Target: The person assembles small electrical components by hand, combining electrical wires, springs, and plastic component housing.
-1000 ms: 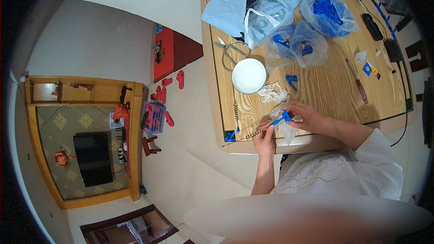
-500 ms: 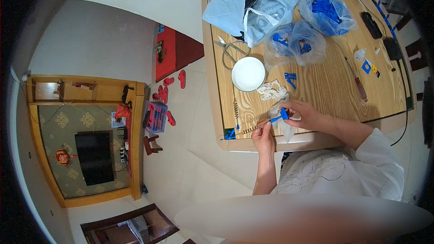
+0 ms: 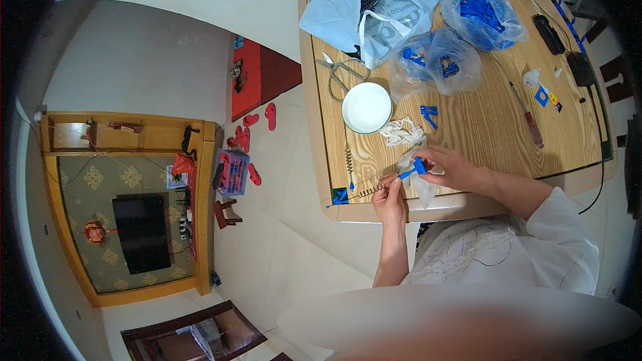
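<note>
At the table's near edge, my right hand (image 3: 449, 170) pinches a blue plastic piece (image 3: 419, 166) with a narrow stem pointing toward my other hand. My left hand (image 3: 390, 202) is closed at the end of that stem. From its fingers a dark coiled cord (image 3: 372, 191) runs left toward small blue parts (image 3: 341, 197) at the table corner. Whether the cord joins the stem is hidden by my fingers. Under my hands lies a thin translucent plastic sheet (image 3: 426, 194). Just beyond are a bundle of white string (image 3: 402, 132) and a loose blue piece (image 3: 429, 116).
A white bowl (image 3: 367, 108) and scissors (image 3: 338, 75) stand left. Farther back are a large plastic bag (image 3: 394, 17) and clear bags of blue parts (image 3: 485, 17). A screwdriver (image 3: 528, 117), a black power strip (image 3: 549, 35) and a cable (image 3: 600, 140) lie right.
</note>
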`<action>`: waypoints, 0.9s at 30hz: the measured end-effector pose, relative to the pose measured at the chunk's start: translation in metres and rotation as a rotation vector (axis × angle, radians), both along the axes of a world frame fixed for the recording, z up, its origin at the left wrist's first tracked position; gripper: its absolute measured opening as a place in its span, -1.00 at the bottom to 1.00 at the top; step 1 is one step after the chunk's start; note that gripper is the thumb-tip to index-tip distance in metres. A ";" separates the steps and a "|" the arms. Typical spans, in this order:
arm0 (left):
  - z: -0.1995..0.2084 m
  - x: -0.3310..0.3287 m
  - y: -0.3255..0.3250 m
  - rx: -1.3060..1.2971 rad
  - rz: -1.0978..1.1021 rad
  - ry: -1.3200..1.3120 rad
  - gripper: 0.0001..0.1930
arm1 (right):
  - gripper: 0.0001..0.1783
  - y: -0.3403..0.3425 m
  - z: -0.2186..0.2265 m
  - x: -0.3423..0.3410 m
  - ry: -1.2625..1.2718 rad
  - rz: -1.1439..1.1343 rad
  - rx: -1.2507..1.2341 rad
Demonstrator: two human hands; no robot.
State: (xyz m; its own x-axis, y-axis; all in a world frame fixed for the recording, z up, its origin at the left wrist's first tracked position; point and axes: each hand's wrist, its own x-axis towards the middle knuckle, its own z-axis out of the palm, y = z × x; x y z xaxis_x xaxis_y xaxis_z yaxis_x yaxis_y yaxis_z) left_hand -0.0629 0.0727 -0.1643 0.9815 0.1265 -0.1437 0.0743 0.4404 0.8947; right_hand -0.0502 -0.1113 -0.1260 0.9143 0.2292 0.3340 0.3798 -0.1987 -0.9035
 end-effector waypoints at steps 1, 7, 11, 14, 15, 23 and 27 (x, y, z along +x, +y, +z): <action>0.000 0.000 0.000 0.000 0.000 0.000 -0.91 | -0.50 0.000 -0.001 0.000 -0.003 -0.001 -0.013; 0.004 -0.001 -0.002 0.009 0.007 0.007 -0.91 | -0.50 0.000 -0.002 0.000 0.012 0.004 -0.015; 0.000 0.000 0.000 0.027 0.003 0.005 -0.92 | -0.50 -0.001 -0.004 -0.001 0.012 0.001 -0.036; -0.002 -0.001 0.002 0.044 -0.008 -0.009 -0.92 | -0.48 0.000 -0.005 -0.001 0.021 -0.002 -0.041; -0.002 -0.001 0.002 0.061 -0.013 -0.030 -0.92 | -0.48 0.001 -0.005 -0.001 0.021 -0.002 -0.040; 0.000 0.000 0.001 0.062 -0.012 -0.034 -0.91 | -0.48 -0.001 -0.001 -0.001 0.007 -0.007 -0.052; -0.002 -0.001 0.002 0.040 -0.017 -0.027 -0.91 | -0.52 -0.001 0.002 -0.002 0.052 0.013 -0.030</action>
